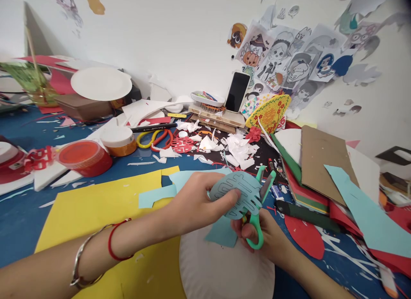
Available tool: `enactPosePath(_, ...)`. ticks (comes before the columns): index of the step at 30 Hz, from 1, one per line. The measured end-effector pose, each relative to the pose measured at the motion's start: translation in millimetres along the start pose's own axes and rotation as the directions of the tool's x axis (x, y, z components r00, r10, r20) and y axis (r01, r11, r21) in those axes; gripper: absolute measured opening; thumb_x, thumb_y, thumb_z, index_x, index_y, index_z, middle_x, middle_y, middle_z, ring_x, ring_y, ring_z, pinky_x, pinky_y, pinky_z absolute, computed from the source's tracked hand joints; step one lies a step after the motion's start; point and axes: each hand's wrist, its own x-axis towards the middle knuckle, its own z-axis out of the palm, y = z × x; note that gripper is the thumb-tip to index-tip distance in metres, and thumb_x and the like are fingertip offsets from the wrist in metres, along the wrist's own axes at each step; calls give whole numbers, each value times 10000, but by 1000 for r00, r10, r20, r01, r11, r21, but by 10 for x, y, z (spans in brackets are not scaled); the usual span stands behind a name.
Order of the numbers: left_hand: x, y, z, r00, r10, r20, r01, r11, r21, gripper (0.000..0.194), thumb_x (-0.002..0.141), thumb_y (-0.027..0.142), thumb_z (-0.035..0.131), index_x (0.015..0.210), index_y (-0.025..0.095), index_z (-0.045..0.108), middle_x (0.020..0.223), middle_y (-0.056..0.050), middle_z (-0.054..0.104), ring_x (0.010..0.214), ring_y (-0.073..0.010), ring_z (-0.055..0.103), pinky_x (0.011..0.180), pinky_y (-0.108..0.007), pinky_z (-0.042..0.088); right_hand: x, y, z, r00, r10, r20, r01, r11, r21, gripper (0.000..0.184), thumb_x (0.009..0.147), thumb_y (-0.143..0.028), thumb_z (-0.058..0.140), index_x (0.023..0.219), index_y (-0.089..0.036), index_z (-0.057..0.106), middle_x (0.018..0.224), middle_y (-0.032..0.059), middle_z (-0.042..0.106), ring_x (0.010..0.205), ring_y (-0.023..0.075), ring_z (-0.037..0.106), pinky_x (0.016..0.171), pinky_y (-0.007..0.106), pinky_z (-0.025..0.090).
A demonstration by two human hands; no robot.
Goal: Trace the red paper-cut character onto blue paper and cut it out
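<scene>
My left hand point(205, 196) pinches a blue-grey paper cutout point(233, 187) between thumb and fingers. Dark drawn lines run over the cutout, and slits are cut into its right and lower edges. In my right hand point(263, 234) are green-handled scissors point(256, 230), fingers wrapped round the handles. Their blades are parted, point up and away, and lie at the cutout's right edge. Below both hands is a white paper plate point(224, 273) with a light blue paper scrap point(221, 232) on it. Yellow paper point(105, 213) lies under my left forearm.
Red-and-yellow-handled scissors point(156, 139), an orange-lidded tub point(84, 156) and white paper scraps point(240, 149) lie beyond my hands. A phone point(236, 92) leans near the wall. At right are stacked card sheets point(327, 157), a dark green cutter point(305, 214) and red paper point(305, 237).
</scene>
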Motion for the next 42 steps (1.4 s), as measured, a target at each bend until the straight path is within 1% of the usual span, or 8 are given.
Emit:
enactPosePath(6, 12, -34, 9, 978, 82, -191, -76, 996, 38, 275, 849, 233, 494, 597, 143, 557, 600, 15, 548, 550, -88, 471, 506, -203, 359, 11, 15, -31, 999, 37, 15, -37, 999, -7, 538, 605, -663, 652, 596, -155, 477, 465, -79, 351, 361, 33, 299, 356, 190, 222)
enactPosePath(10, 18, -55, 6, 965, 106, -238, -97, 994, 49, 278, 846, 232, 511, 582, 147, 532, 599, 17, 549, 554, -86, 474, 514, -199, 367, 3, -1, -23, 996, 91, -7, -91, 996, -8, 547, 565, -667, 676, 591, -156, 482, 437, -87, 343, 340, 33, 298, 341, 183, 223)
enactPosePath(17, 1, -34, -10, 949, 113, -294, -99, 993, 62, 252, 833, 228, 529, 593, 151, 522, 575, 28, 530, 531, -80, 457, 500, -195, 356, 4, -38, -8, 993, 114, 14, -113, 992, -49, 568, 553, -698, 654, 590, -163, 468, 419, -89, 339, 349, 38, 298, 342, 186, 214)
enactPosePath(24, 16, -27, -15, 958, 38, -285, -38, 999, 4, 228, 828, 267, 536, 629, 156, 525, 580, 31, 525, 528, -82, 470, 480, -192, 362, 7, -53, -12, 995, 98, 21, -96, 992, -80, 511, 623, -633, 662, 585, -166, 459, 455, -86, 347, 367, 35, 298, 344, 187, 223)
enactPosePath(27, 20, -32, 0, 989, 13, -144, -26, 996, -87, 97, 802, 257, 577, 776, 165, 596, 703, 15, 604, 614, -98, 533, 548, -192, 422, 7, -60, 1, 994, 106, -11, -107, 991, -80, 549, 581, -676, 658, 587, -166, 454, 455, -84, 351, 366, 35, 299, 345, 187, 223)
enactPosePath(30, 19, -34, 18, 998, 27, -48, -31, 996, -88, 45, 780, 171, 562, 765, 167, 604, 682, 30, 588, 597, -83, 512, 559, -179, 428, 10, -65, 10, 990, 134, -49, -137, 988, -71, 588, 528, -718, 653, 593, -168, 452, 443, -88, 344, 353, 35, 293, 344, 187, 225)
enactPosePath(36, 36, -15, 13, 979, -18, -204, 7, 999, -53, 172, 779, 208, 546, 620, 154, 513, 577, 43, 485, 539, -74, 460, 486, -173, 383, 15, -69, 8, 991, 131, -41, -134, 987, -91, 580, 546, -709, 652, 559, -170, 437, 444, -85, 322, 359, 37, 287, 343, 188, 216)
enactPosePath(42, 34, -33, 25, 977, -40, -209, 28, 998, -63, 197, 789, 235, 538, 613, 162, 486, 576, 41, 478, 531, -79, 465, 479, -188, 396, 12, -57, -10, 996, 88, -23, -90, 987, -134, 562, 590, -701, 629, 571, -171, 442, 454, -76, 340, 388, 44, 286, 361, 196, 207)
